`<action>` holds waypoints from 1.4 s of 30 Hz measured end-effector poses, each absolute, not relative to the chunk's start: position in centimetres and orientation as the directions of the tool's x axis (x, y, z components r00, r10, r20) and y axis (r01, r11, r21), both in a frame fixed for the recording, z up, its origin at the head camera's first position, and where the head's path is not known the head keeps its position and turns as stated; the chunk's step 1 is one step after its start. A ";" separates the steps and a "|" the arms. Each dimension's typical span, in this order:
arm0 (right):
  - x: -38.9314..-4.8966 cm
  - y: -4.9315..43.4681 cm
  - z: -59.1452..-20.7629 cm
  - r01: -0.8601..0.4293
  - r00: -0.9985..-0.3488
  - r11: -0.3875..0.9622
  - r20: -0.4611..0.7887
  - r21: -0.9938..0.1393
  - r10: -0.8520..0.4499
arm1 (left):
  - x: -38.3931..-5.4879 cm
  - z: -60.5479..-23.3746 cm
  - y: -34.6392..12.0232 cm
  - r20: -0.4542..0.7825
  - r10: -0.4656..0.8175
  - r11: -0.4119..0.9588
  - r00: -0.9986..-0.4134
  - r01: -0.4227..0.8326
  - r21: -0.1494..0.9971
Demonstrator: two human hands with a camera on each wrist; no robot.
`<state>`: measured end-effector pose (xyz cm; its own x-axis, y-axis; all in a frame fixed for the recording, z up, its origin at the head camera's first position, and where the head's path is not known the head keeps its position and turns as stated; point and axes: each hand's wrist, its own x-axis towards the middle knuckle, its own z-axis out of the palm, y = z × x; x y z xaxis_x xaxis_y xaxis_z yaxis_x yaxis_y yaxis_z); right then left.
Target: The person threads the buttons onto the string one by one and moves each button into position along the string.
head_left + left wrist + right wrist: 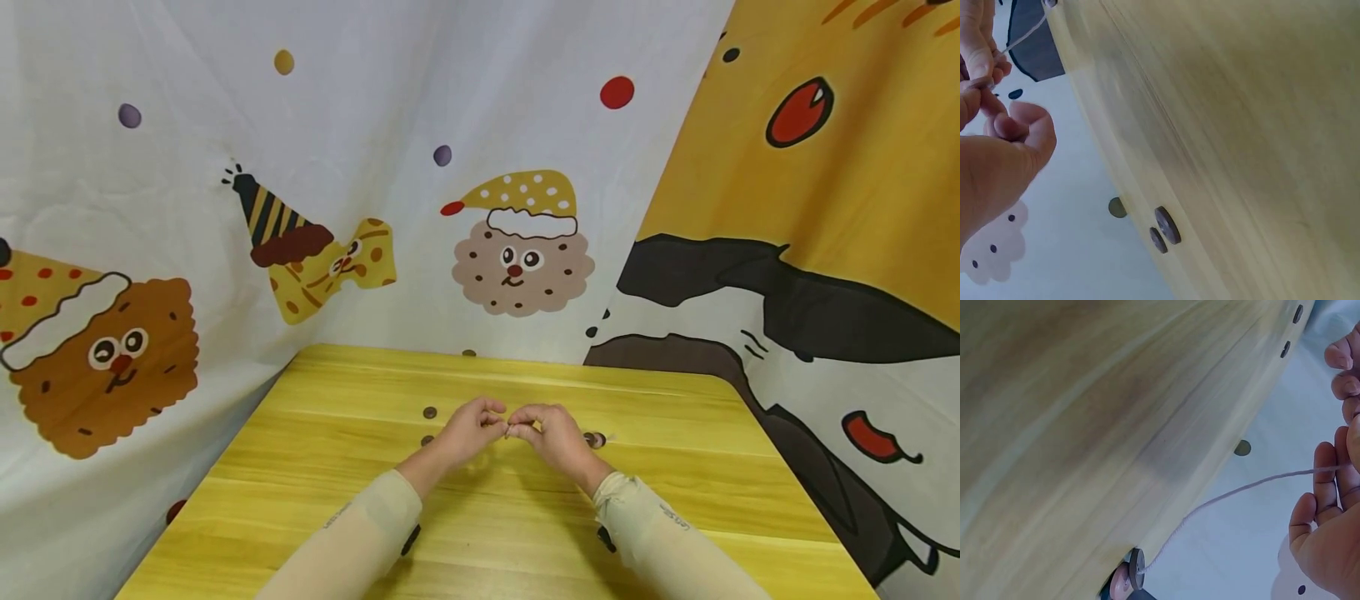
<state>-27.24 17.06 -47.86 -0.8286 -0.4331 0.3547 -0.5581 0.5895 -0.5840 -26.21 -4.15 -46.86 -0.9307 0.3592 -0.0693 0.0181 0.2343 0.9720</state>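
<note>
My left hand (472,429) and right hand (553,435) meet above the middle of the table, fingertips close together. The left thumb and forefinger pinch a small brown button (980,82). My right hand, also seen in the right wrist view, grips a thin pale string (1254,484) near the left fingertips. The string runs down from its fingers to a dark button (1137,569) with holes. A pinkish button (1120,581) sits against that one on the table. Fingers hide the string's gripped end.
Two more brown buttons, one farther (430,412) and one nearer (427,440), lie left of my left hand on the wooden table (337,392). A printed cloth (375,108) hangs behind the table's far edge.
</note>
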 end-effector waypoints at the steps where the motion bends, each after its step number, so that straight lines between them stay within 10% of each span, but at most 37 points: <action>1: -27.2 17.0 -47.8 -0.560 -0.827 0.587 0.356 -0.585 -0.435 | -26.3 -46.9 -4.2 -0.084 0.366 0.220 -0.927 -0.001 0.976; 14: -27.1 16.6 -47.4 -0.614 -0.789 0.583 0.395 -0.532 -0.470 | -26.5 -46.6 -4.4 -0.149 0.383 0.181 -0.911 -0.084 0.980; 42: -26.7 16.2 -48.9 -0.358 -0.914 0.474 0.198 -0.804 -0.354 | -25.5 -48.0 -3.1 -0.151 0.198 -0.004 -0.968 -0.155 0.988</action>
<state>-26.68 16.20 -48.94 -0.9138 -0.3545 0.1982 -0.3584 0.4743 -0.8041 -25.54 -3.10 -47.98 -0.9684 0.1985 -0.1511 -0.1549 -0.0039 0.9879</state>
